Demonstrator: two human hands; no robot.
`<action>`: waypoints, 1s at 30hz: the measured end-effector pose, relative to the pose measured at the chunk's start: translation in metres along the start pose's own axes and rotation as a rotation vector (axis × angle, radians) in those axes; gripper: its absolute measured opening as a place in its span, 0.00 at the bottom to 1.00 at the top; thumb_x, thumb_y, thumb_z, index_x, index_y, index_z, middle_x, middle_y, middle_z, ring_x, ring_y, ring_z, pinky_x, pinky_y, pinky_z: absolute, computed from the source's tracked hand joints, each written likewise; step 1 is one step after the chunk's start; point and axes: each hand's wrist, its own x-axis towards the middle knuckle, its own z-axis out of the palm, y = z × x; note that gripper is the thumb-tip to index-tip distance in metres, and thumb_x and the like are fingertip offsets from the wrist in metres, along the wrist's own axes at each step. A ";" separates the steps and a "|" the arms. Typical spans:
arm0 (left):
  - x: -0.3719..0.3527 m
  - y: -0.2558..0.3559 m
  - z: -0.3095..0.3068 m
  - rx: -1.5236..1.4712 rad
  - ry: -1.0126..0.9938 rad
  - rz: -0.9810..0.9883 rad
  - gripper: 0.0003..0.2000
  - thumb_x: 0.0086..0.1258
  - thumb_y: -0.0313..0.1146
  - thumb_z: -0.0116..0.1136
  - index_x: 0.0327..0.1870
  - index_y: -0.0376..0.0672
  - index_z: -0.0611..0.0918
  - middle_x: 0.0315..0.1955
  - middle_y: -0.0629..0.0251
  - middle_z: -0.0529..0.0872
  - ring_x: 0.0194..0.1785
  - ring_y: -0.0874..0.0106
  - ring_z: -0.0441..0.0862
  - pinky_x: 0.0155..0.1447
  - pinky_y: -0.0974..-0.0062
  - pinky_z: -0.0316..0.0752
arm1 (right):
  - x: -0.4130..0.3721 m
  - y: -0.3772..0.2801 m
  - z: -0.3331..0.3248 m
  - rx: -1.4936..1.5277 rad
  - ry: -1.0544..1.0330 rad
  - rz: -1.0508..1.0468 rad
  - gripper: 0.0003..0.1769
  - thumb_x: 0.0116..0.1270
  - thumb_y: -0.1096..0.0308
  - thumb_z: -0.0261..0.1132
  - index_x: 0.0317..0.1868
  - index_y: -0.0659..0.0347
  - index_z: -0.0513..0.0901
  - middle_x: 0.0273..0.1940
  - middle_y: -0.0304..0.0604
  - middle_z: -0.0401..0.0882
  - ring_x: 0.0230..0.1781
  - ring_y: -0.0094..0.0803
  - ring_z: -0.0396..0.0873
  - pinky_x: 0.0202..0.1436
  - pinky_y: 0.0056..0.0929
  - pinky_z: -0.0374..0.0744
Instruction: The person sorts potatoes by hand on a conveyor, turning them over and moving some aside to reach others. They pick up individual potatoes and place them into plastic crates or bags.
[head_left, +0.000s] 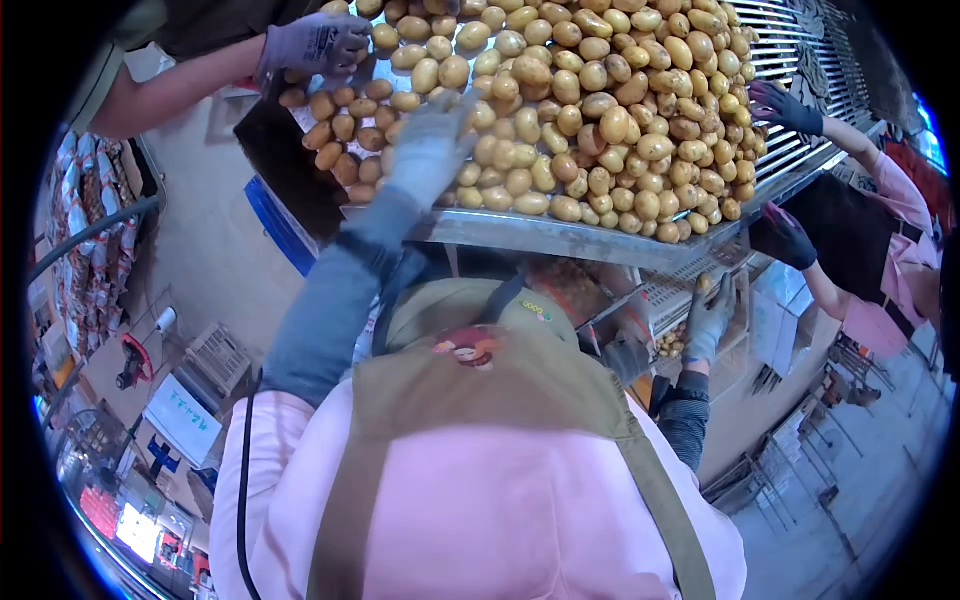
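My left hand (pixel 430 150), in a pale glove and slightly blurred, lies over the near left part of the potato heap (pixel 620 110) with its fingers stretched out. Smooth yellow-brown potatoes touch it on both sides. Below the table's metal rim, off to the right, my right hand (pixel 710 325) wears a grey glove and has a potato (pixel 706 284) at its fingertips. Under that hand, more potatoes (pixel 670 342) sit in a container, partly hidden by the glove and sleeve.
A metal edge (pixel 560 230) borders the sorting table. Metal rollers (pixel 800 60) run along the right. A co-worker's gloved hand (pixel 318 45) is at the upper left; another's dark gloves (pixel 790 108) are at the right. Stacked sacks (pixel 95 240) and a crate (pixel 218 358) stand left.
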 end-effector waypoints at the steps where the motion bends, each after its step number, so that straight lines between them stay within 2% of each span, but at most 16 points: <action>1: 0.005 -0.004 0.012 0.092 -0.111 0.021 0.27 0.67 0.39 0.65 0.68 0.47 0.77 0.58 0.53 0.82 0.62 0.51 0.78 0.68 0.57 0.72 | 0.015 -0.022 -0.008 0.150 0.035 -0.012 0.25 0.70 0.72 0.66 0.66 0.62 0.77 0.63 0.52 0.79 0.63 0.44 0.78 0.68 0.39 0.75; 4: -0.016 -0.010 0.024 -0.157 -0.021 -0.035 0.24 0.66 0.41 0.67 0.63 0.48 0.79 0.55 0.53 0.82 0.60 0.53 0.79 0.66 0.57 0.73 | 0.029 -0.135 -0.012 0.601 -0.031 -0.001 0.22 0.72 0.74 0.64 0.65 0.62 0.79 0.58 0.49 0.82 0.59 0.42 0.80 0.65 0.37 0.77; 6: -0.053 -0.015 0.025 -0.272 0.061 -0.133 0.19 0.67 0.42 0.66 0.56 0.45 0.81 0.50 0.52 0.84 0.55 0.52 0.82 0.61 0.58 0.76 | 0.036 -0.212 0.014 0.670 -0.047 -0.323 0.14 0.71 0.75 0.66 0.56 0.60 0.85 0.52 0.47 0.85 0.55 0.41 0.82 0.62 0.36 0.78; 8: -0.088 -0.027 0.010 -0.350 0.048 -0.363 0.17 0.70 0.42 0.65 0.54 0.42 0.82 0.47 0.52 0.85 0.52 0.51 0.83 0.58 0.58 0.78 | 0.058 -0.283 0.039 0.727 -0.111 -0.644 0.20 0.63 0.77 0.67 0.57 0.59 0.83 0.52 0.49 0.84 0.54 0.49 0.80 0.61 0.44 0.78; 11: -0.116 -0.054 -0.003 -0.358 0.160 -0.431 0.14 0.73 0.39 0.63 0.53 0.41 0.82 0.46 0.52 0.85 0.51 0.50 0.83 0.58 0.58 0.78 | 0.108 -0.381 0.072 0.501 0.022 -0.857 0.16 0.65 0.66 0.68 0.53 0.57 0.81 0.49 0.46 0.84 0.48 0.44 0.82 0.54 0.43 0.79; 13: -0.122 -0.061 -0.008 -0.277 0.271 -0.403 0.12 0.74 0.37 0.63 0.53 0.41 0.82 0.47 0.52 0.85 0.53 0.51 0.82 0.59 0.58 0.77 | 0.140 -0.439 0.101 -0.053 -0.169 -0.817 0.14 0.69 0.62 0.63 0.52 0.55 0.81 0.39 0.44 0.87 0.41 0.40 0.87 0.41 0.40 0.84; 14: -0.118 -0.063 -0.012 -0.222 0.313 -0.385 0.12 0.74 0.36 0.62 0.53 0.41 0.82 0.48 0.53 0.84 0.54 0.51 0.82 0.60 0.58 0.76 | 0.149 -0.454 0.121 0.014 -0.095 -0.792 0.15 0.69 0.64 0.62 0.55 0.55 0.81 0.36 0.46 0.88 0.38 0.40 0.89 0.36 0.40 0.85; 15: -0.116 -0.065 -0.015 -0.171 0.347 -0.368 0.11 0.75 0.35 0.62 0.53 0.41 0.82 0.49 0.53 0.84 0.55 0.51 0.81 0.61 0.58 0.76 | 0.160 -0.468 0.129 -0.013 -0.263 -0.756 0.15 0.69 0.64 0.61 0.55 0.58 0.81 0.40 0.48 0.89 0.42 0.44 0.89 0.41 0.41 0.86; 18: -0.108 -0.077 -0.015 -0.038 0.321 -0.316 0.12 0.71 0.34 0.62 0.52 0.45 0.84 0.50 0.56 0.85 0.57 0.53 0.80 0.62 0.55 0.74 | 0.180 -0.472 0.096 0.091 -0.496 -0.753 0.19 0.68 0.60 0.64 0.55 0.63 0.79 0.46 0.51 0.88 0.48 0.46 0.88 0.46 0.39 0.86; 22: -0.096 -0.065 -0.022 0.083 0.421 -0.162 0.12 0.68 0.32 0.62 0.51 0.45 0.84 0.50 0.57 0.86 0.58 0.54 0.80 0.62 0.55 0.74 | 0.142 -0.407 0.061 1.247 -0.854 -0.338 0.18 0.69 0.62 0.65 0.54 0.62 0.78 0.45 0.48 0.83 0.45 0.38 0.85 0.47 0.36 0.85; 24: -0.079 -0.051 -0.016 -0.056 0.373 -0.022 0.12 0.70 0.30 0.59 0.52 0.43 0.84 0.52 0.57 0.86 0.58 0.55 0.81 0.63 0.56 0.74 | 0.092 -0.341 0.044 1.619 -1.238 0.156 0.13 0.70 0.65 0.62 0.51 0.63 0.79 0.45 0.47 0.80 0.42 0.35 0.84 0.45 0.35 0.84; 25: -0.067 -0.036 -0.015 -0.108 0.316 0.029 0.12 0.70 0.30 0.58 0.53 0.42 0.83 0.52 0.56 0.86 0.58 0.55 0.81 0.64 0.56 0.74 | 0.072 -0.318 0.041 1.387 -0.935 -0.446 0.11 0.70 0.64 0.62 0.47 0.61 0.80 0.41 0.45 0.81 0.39 0.34 0.84 0.43 0.34 0.84; 26: -0.053 -0.018 -0.014 -0.193 0.242 0.072 0.14 0.72 0.29 0.56 0.56 0.42 0.83 0.55 0.54 0.85 0.62 0.54 0.79 0.66 0.56 0.73 | 0.050 -0.295 0.038 1.104 -0.441 -0.832 0.10 0.71 0.62 0.63 0.43 0.60 0.81 0.37 0.43 0.83 0.36 0.32 0.84 0.41 0.34 0.84; 27: -0.039 -0.002 -0.006 -0.251 0.203 0.161 0.15 0.72 0.29 0.58 0.58 0.42 0.82 0.57 0.55 0.84 0.63 0.55 0.79 0.68 0.57 0.73 | 0.036 -0.273 0.025 0.976 -0.776 -0.745 0.10 0.70 0.61 0.64 0.42 0.59 0.81 0.34 0.42 0.83 0.34 0.32 0.84 0.41 0.34 0.83; 28: -0.020 0.017 0.003 -0.300 0.165 0.241 0.17 0.72 0.29 0.60 0.60 0.42 0.81 0.59 0.55 0.83 0.65 0.55 0.78 0.69 0.57 0.72 | 0.017 -0.250 0.011 1.323 -0.924 -0.025 0.09 0.71 0.64 0.63 0.42 0.62 0.80 0.32 0.41 0.83 0.33 0.33 0.84 0.40 0.32 0.82; 30: 0.019 0.061 0.013 -0.292 0.064 0.426 0.23 0.69 0.29 0.63 0.66 0.44 0.77 0.64 0.56 0.80 0.69 0.57 0.75 0.70 0.59 0.72 | 0.002 -0.200 0.009 1.510 -0.719 0.700 0.09 0.73 0.67 0.61 0.43 0.65 0.80 0.30 0.40 0.83 0.34 0.31 0.84 0.37 0.28 0.81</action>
